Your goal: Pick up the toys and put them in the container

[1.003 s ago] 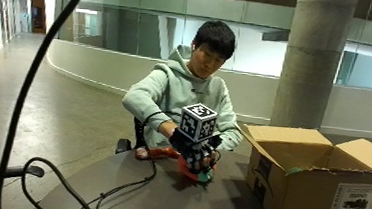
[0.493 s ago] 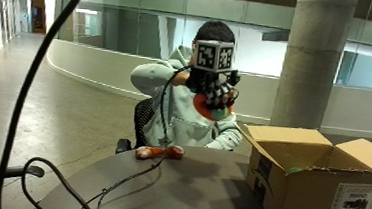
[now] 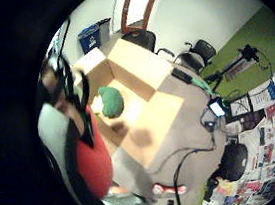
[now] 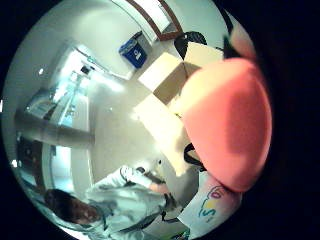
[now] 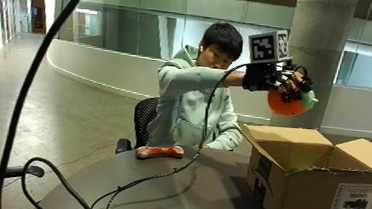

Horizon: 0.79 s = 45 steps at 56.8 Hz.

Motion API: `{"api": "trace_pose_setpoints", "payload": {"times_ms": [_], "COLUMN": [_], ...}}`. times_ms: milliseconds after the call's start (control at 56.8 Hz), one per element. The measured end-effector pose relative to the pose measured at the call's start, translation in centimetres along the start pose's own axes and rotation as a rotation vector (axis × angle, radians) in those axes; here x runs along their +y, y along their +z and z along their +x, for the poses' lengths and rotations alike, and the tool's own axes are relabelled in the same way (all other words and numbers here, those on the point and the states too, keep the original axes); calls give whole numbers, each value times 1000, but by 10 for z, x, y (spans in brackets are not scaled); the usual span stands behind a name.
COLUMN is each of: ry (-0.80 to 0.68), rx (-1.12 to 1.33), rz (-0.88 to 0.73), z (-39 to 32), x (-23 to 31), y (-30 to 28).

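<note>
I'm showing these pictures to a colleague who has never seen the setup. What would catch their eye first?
Probably the gloved right hand raised high, gripping an orange toy above the open cardboard box on the table. Next, the green toy already lying inside that box, seen from the palm. Last, a reddish toy left on the table in front of the person.

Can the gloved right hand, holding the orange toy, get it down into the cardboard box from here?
Probably yes: the right hand holds the orange toy above the cardboard box, whose flaps stand open, with nothing between them.
</note>
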State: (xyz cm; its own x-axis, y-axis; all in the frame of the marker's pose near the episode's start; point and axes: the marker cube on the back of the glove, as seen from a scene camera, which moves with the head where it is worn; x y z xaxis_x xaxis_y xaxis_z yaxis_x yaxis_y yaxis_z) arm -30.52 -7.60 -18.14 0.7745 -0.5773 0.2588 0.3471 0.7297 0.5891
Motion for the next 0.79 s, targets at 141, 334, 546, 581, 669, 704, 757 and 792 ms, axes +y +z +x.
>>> {"api": "trace_pose_setpoints", "payload": {"times_ms": [141,334,546,581,669,704,757,792], "ry": [-59,-76,-83,-82,-81,-80,-69,-69], "rx": [-46,-30,-19,-5,81,112,150,239], "rz": [-179,-181,-182,-194,-215,-225,-242,-241], "z": [-12,-4,12,15,44,57,69,97], "x": [0,19,63,73,92,101,118,120], "y": [32,16,-8,-11,-16,-17,-18,-17]}}
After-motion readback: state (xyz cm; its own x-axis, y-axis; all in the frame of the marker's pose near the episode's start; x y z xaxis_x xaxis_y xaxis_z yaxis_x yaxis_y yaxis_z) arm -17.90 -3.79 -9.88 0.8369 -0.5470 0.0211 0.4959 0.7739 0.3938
